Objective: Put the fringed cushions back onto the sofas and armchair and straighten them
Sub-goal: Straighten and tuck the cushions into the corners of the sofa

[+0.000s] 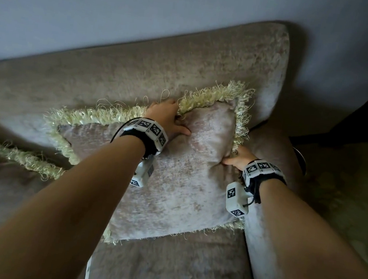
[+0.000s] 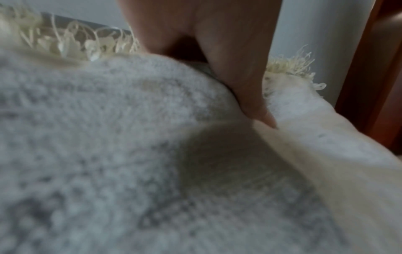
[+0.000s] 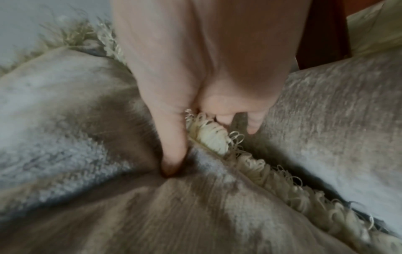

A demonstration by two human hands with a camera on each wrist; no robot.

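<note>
- Left hand (image 1: 169, 119) gripped fringed cushion (image 1: 180, 184) at far top edge.
- Right hand (image 1: 237, 158) pinched its right edge beside sofa (image 1: 140, 70) arm.

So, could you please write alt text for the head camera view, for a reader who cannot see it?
Two bare hands grip a beige fringed cushion propped against the backrest of a matching sofa: the left hand holds its top edge, the right hand pinches its right edge beside the armrest. A second fringed cushion lies at the left.
</note>
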